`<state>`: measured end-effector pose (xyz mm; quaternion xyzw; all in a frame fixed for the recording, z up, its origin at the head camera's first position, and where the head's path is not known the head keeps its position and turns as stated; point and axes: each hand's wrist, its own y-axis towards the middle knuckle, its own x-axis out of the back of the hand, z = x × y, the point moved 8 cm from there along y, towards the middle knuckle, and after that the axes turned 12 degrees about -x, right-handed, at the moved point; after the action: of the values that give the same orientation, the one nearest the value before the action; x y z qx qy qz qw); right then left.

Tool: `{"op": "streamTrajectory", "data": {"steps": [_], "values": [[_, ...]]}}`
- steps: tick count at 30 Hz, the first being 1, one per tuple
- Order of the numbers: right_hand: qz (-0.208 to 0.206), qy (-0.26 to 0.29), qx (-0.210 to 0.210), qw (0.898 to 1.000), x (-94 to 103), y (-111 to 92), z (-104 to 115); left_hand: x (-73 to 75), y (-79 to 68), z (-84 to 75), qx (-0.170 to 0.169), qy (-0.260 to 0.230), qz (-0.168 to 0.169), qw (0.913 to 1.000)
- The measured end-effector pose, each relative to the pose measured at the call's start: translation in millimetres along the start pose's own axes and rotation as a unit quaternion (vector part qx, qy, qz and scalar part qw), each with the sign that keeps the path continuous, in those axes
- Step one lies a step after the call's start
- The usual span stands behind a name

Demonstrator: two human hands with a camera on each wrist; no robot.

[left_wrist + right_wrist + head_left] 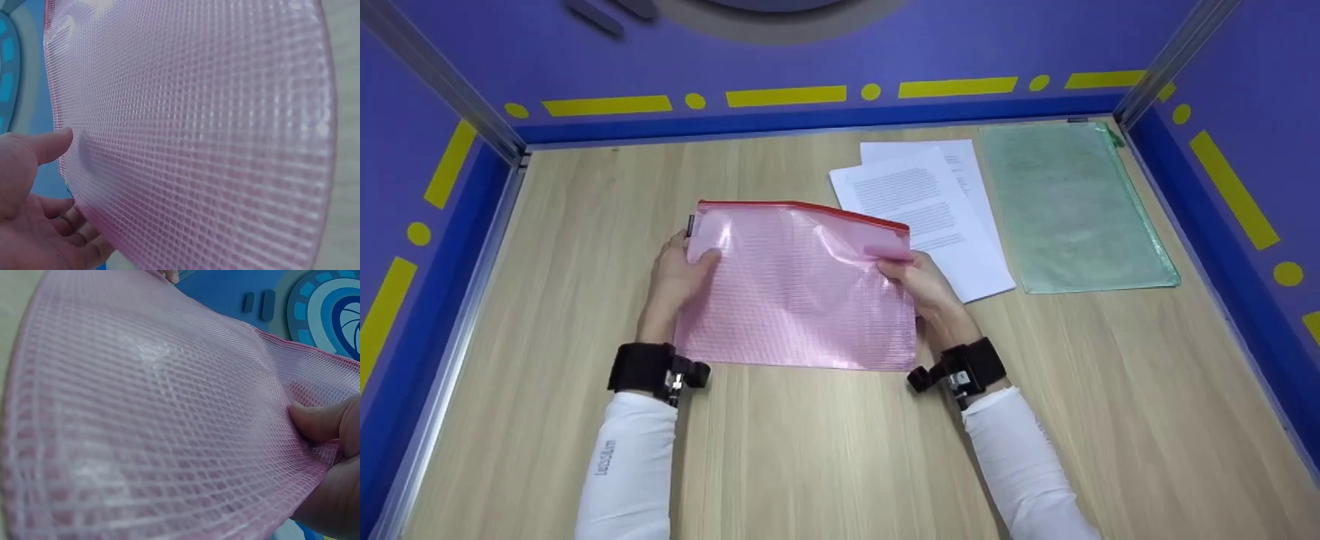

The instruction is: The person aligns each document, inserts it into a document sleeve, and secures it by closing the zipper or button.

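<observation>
A pink translucent mesh zip pouch (802,292) with a red zipper edge (840,214) is held up between both hands, its zipper side away from the person. My left hand (671,274) holds the pouch's left edge, thumb in front and fingers behind. In the left wrist view, the left hand (39,208) has its thumb close to the mesh, and the finger ends lie partly behind the edge. On the other side, my right hand (934,289) pinches the right edge. The right wrist view shows the right thumb (318,422) pressing a fold into the mesh.
Printed paper sheets (915,202) lie overlapping behind the right hand. To their right, a green mesh zip pouch (1080,210) lies flat on the wooden table (780,450). Purple and blue panels (780,67) border the table at the back and sides.
</observation>
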<state>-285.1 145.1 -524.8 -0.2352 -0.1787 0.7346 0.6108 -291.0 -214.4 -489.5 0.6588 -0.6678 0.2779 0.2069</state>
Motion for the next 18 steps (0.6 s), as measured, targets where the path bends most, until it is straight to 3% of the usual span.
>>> {"op": "streamTrajectory", "data": {"steps": [7, 13, 18], "values": [[-0.012, -0.019, 0.015, 1.000, 13.9, 0, 6, 7.1, -3.6, -11.2, -0.037, -0.110, -0.065, 0.9911], [-0.025, -0.046, 0.027, 0.998, 34.0, -1, 13, -0.6, -10.7, -20.7, -0.052, -0.196, -0.076, 0.9762], [-0.047, -0.044, 0.021, 0.998, 46.7, -4, 15, -3.4, -19.3, -25.0, -0.074, -0.224, -0.119, 0.9643]]}}
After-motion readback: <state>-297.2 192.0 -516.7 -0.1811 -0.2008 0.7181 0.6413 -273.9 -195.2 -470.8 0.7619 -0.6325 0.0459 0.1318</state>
